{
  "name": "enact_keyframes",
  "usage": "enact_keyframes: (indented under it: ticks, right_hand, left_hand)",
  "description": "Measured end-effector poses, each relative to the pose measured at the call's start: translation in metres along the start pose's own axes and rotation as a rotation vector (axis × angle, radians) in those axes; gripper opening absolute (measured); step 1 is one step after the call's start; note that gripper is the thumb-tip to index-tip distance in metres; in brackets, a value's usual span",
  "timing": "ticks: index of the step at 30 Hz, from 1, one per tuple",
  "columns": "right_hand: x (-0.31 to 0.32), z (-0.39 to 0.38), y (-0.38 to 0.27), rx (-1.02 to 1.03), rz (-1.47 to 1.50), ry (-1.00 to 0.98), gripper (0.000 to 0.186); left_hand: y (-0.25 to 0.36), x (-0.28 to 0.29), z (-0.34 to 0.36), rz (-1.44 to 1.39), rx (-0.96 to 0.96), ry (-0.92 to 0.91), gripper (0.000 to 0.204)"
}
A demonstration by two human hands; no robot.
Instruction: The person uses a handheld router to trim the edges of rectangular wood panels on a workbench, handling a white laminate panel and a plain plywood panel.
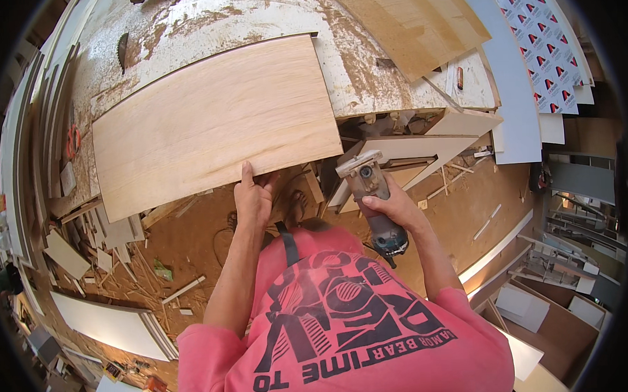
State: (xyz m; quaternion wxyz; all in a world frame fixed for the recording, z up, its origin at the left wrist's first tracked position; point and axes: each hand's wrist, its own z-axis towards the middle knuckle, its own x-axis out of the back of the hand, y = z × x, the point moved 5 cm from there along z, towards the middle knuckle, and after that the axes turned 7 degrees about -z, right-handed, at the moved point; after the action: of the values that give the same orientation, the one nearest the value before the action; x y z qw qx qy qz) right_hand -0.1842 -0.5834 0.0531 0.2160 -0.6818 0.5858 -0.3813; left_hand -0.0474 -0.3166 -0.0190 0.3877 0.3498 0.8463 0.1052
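A rectangular sheet of light plywood (214, 116) lies on the worktable, its near edge jutting out past the table toward me. My left hand (254, 198) is closed on that near edge, thumb on top and fingers underneath. Off the sheet's near right corner, my right hand (401, 207) is wrapped around a trim router (366, 184). The router is tilted, with its pale base plate toward the table and its dark motor end toward me. A gap separates the base from the sheet, and the router's bit cannot be made out.
The worktable (177, 35) is scuffed and dusty. Another wooden board (419, 26) lies on its far right. Orange-handled scissors (73, 141) rest at the left beside stacked strips (45, 115). Offcuts (108, 231) litter the floor on the left, and white panels (111, 324) lie behind them.
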Motion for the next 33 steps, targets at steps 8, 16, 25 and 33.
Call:
enact_keyframes:
  ticks: [8, 16, 25, 33]
  right_hand:
    - [-0.014, 0.008, -0.021, 0.048, 0.006, 0.057, 0.088]
    - [-0.019, 0.018, -0.006, 0.002, -0.048, 0.089, 0.088]
    - [-0.036, 0.014, -0.025, -0.045, -0.036, 0.114, 0.088]
    - [-0.078, 0.01, -0.045, -0.058, -0.048, 0.216, 0.087]
  left_hand:
    - [0.004, 0.01, 0.002, 0.033, 0.077, -0.096, 0.038]
    - [0.005, 0.006, -0.001, 0.074, 0.087, -0.114, 0.037]
    - [0.003, 0.005, -0.001, 0.056, 0.117, -0.117, 0.037]
    - [0.007, 0.007, 0.0, 0.04, 0.186, -0.125, 0.035]
